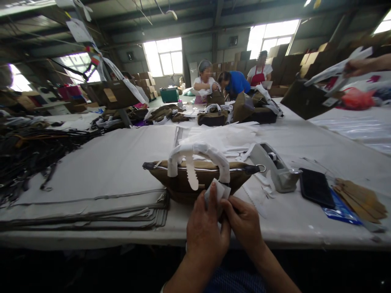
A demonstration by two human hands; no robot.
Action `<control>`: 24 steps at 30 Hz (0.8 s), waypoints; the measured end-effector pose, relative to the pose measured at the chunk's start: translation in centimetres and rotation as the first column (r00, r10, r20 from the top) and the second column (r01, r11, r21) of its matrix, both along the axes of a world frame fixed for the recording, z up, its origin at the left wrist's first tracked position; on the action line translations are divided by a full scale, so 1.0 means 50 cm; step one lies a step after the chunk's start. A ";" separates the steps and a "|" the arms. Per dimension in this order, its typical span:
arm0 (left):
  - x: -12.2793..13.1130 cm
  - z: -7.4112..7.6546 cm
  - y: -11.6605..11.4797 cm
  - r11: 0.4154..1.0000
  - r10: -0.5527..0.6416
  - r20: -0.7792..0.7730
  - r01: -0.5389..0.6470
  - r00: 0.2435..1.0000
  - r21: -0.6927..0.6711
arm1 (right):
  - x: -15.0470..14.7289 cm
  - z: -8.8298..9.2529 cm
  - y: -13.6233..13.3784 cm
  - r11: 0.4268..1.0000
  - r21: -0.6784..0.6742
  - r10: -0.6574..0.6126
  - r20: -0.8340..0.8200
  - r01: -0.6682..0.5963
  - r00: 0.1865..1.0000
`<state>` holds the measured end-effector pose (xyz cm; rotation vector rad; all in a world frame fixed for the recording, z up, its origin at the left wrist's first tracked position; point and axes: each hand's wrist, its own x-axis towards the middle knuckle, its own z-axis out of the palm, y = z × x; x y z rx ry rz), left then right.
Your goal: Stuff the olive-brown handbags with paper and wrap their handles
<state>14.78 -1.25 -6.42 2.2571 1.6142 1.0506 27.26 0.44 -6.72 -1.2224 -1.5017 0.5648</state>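
An olive-brown handbag point(183, 183) stands at the table's near edge, its silver zipper running across the top. White wrapping point(208, 149) covers its arched handle, and a white notched strip point(192, 173) hangs in front of the zipper. At the right foot of the handle, my left hand point(207, 224) grips a small piece of white wrapping paper point(225, 191), its index finger pressed along it. My right hand point(246, 221) pinches the same paper's lower edge between thumb and fingers. The fingers partly hide the paper and the bag's front.
Right of the bag are a grey tape dispenser point(282, 175), a black phone-like slab point(317, 187) and brown paper pieces point(360, 199). Flat grey-edged panels point(91, 211) lie left, beyond them dark straps point(30, 154). A co-worker's hand point(363, 67) holds a dark bag point(308, 99); people work behind.
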 end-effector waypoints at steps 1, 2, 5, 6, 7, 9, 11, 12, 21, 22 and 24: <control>0.002 -0.001 -0.002 1.000 0.004 -0.001 -0.004 1.000 -0.017 | 0.002 0.001 0.000 1.000 -0.004 0.017 0.017 -0.017 1.000; 0.004 -0.002 -0.004 0.999 0.008 0.007 -0.008 1.000 -0.037 | 0.003 0.002 -0.001 1.000 -0.012 0.029 0.033 -0.029 0.999; 0.001 0.002 -0.010 0.993 -0.030 0.117 0.042 0.993 -0.106 | 0.005 0.006 -0.002 0.999 -0.043 0.014 0.046 -0.012 0.999; -0.004 0.006 -0.011 0.986 -0.068 0.201 0.097 0.977 -0.138 | 0.006 0.008 -0.002 0.999 -0.054 -0.002 0.035 0.004 0.999; -0.011 0.013 -0.011 0.966 -0.111 0.323 0.178 0.940 -0.185 | 0.008 0.009 -0.002 0.997 -0.072 -0.009 0.011 0.010 1.000; -0.030 0.030 -0.008 0.877 -0.102 0.646 0.375 0.756 -0.301 | 0.013 0.010 -0.001 0.990 -0.135 0.026 -0.068 -0.035 0.997; -0.047 0.046 0.000 0.764 0.078 0.855 0.520 0.513 -0.381 | 0.018 0.010 0.001 0.971 -0.205 0.095 -0.152 -0.126 0.984; -0.053 0.051 0.006 0.729 0.161 0.885 0.551 0.438 -0.405 | 0.020 0.009 0.002 0.963 -0.221 0.120 -0.173 -0.157 0.978; -0.046 0.031 0.050 0.755 0.089 0.742 0.440 0.665 -0.485 | 0.028 0.035 0.002 0.992 -0.094 0.097 0.171 -0.082 0.980; -0.045 0.029 0.053 0.772 0.087 0.724 0.414 0.684 -0.483 | 0.041 0.043 0.000 0.986 -0.112 0.141 0.195 -0.120 0.971; -0.045 0.026 0.058 0.793 0.090 0.691 0.367 0.717 -0.485 | 0.086 0.060 0.000 0.984 -0.109 0.164 0.209 -0.144 0.964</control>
